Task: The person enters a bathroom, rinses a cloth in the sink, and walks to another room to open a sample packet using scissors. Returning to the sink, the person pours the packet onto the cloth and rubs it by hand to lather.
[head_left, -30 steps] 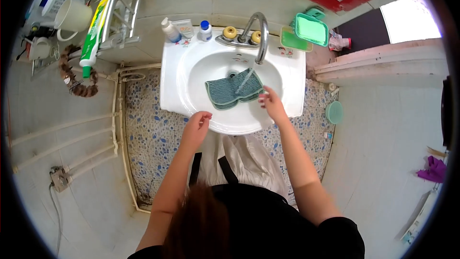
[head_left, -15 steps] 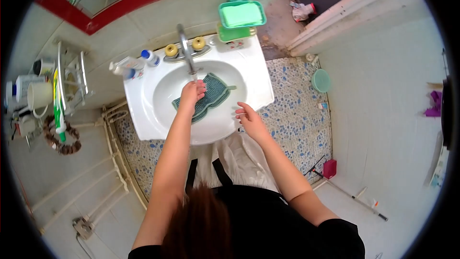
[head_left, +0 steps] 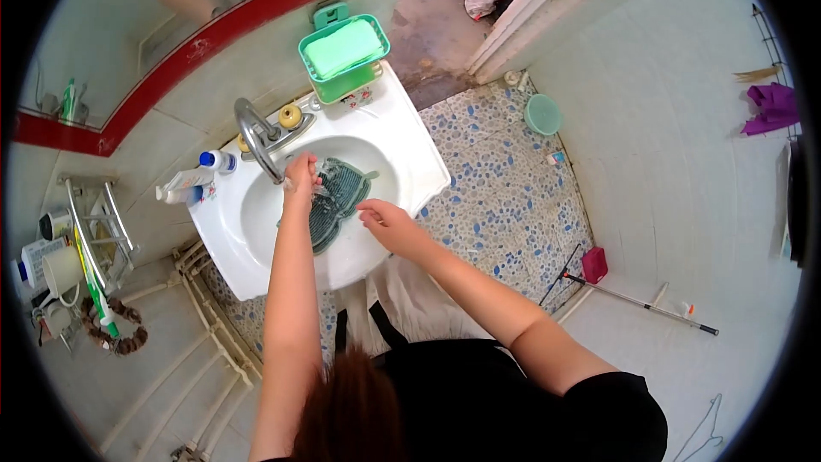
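A dark green striped cloth, like a glove or mitt, lies wet and spread in the white washbasin. Under the curved spout of the metal faucet, my left hand is held over the cloth's upper left side with its fingers curled in. Water splashes beside it onto the fabric, and nothing shows in its grasp. Over the basin's near right side, my right hand hovers with fingers loosely bent and apart, holding nothing, close to the cloth's right edge.
A green soap rack holding a light green sponge hangs behind the basin's right corner. Bottles and a blue-capped tube stand on its left rim. A wall rack with a mug is at left. A mop pole leans at right.
My view has turned, so the basin appears lower and further left. My left hand's fingers have curled in from a more open palm. Splashing water now shows on the cloth. My right hand stays empty.
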{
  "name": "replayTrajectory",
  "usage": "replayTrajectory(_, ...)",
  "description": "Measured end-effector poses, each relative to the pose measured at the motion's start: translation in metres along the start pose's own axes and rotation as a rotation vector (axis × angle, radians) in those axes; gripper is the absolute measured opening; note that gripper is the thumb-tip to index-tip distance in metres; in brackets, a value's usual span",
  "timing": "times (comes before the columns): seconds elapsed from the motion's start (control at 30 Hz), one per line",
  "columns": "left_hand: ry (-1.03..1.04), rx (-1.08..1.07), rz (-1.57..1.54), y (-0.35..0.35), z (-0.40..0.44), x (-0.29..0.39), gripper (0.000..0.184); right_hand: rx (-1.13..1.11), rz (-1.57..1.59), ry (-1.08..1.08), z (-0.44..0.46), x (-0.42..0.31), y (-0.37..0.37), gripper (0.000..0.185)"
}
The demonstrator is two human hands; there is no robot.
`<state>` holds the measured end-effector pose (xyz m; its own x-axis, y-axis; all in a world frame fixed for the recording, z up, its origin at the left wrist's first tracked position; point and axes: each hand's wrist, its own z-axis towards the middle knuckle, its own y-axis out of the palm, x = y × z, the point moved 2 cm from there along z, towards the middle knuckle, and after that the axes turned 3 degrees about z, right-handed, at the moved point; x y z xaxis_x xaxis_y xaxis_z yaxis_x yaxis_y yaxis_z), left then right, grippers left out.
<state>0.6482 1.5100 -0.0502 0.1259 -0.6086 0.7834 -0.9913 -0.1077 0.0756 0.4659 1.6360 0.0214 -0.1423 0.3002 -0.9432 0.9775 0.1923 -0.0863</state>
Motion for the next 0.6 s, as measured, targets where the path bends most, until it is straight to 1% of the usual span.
replayTrajectory(0.03, -0.032, -0.05, -0.171, 0.002, -0.005, 0.002, 0.019, -0.005, 0.026, -0.016, 0.013, 0.001, 0.007, 0.022)
replayTrajectory(0.1, -0.103, -0.149, -0.512, 0.005, -0.021, 0.002, 0.024, 0.006, 0.279, 0.005, 0.042, 0.002, 0.028, 0.019)
replayTrajectory(0.13, -0.141, -0.197, -0.684, 0.007, -0.029, 0.001, 0.027, 0.051, 0.301, -0.031, 0.06, 0.007, 0.042, 0.019)
replayTrajectory(0.17, -0.103, -0.231, -0.736, 0.007, -0.037, 0.0, 0.028, 0.094, 0.323, -0.066, 0.077, 0.01, 0.055, 0.02)
replayTrajectory(0.27, 0.031, -0.308, -0.925, 0.009, -0.06, -0.005, 0.032, -0.044, 0.667, 0.199, 0.106, -0.009, 0.09, 0.023)
replayTrajectory(0.33, 0.147, -0.327, -1.092, 0.012, -0.075, -0.006, 0.032, -0.033, 0.816, 0.194, 0.118, -0.009, 0.114, 0.025)
replayTrajectory(0.37, 0.104, -0.22, -1.215, 0.013, -0.078, -0.005, 0.032, -0.005, 0.755, 0.208, 0.12, -0.007, 0.121, 0.026)
replayTrajectory(0.4, 0.115, -0.391, -1.248, 0.014, -0.079, -0.007, 0.03, 0.021, 0.695, 0.223, 0.12, -0.012, 0.125, 0.028)
replayTrajectory(0.43, 0.125, -0.562, -1.276, 0.013, -0.081, -0.011, 0.029, 0.069, 0.499, 0.254, 0.116, -0.015, 0.128, 0.029)
replayTrajectory(0.47, 0.137, -0.73, -1.301, 0.011, -0.084, -0.014, 0.027, 0.069, 0.301, 0.178, 0.109, -0.018, 0.126, 0.029)
replayTrajectory(0.5, 0.084, -0.674, -1.338, 0.014, -0.088, -0.015, 0.031, 0.083, 0.088, 0.107, 0.101, -0.027, 0.123, 0.029)
replayTrajectory(0.53, -0.038, -0.525, -1.224, 0.013, -0.09, -0.023, 0.031, 0.113, -0.116, 0.042, 0.091, -0.037, 0.12, 0.03)
replayTrajectory(0.57, -0.158, -0.369, -1.111, 0.007, -0.094, -0.033, 0.032, -0.064, -0.36, 0.044, 0.11, -0.03, 0.116, 0.025)
replayTrajectory(0.6, -0.277, -0.215, -0.996, -0.004, -0.097, -0.042, 0.032, -0.124, -0.44, 0.069, 0.12, -0.016, 0.113, 0.023)
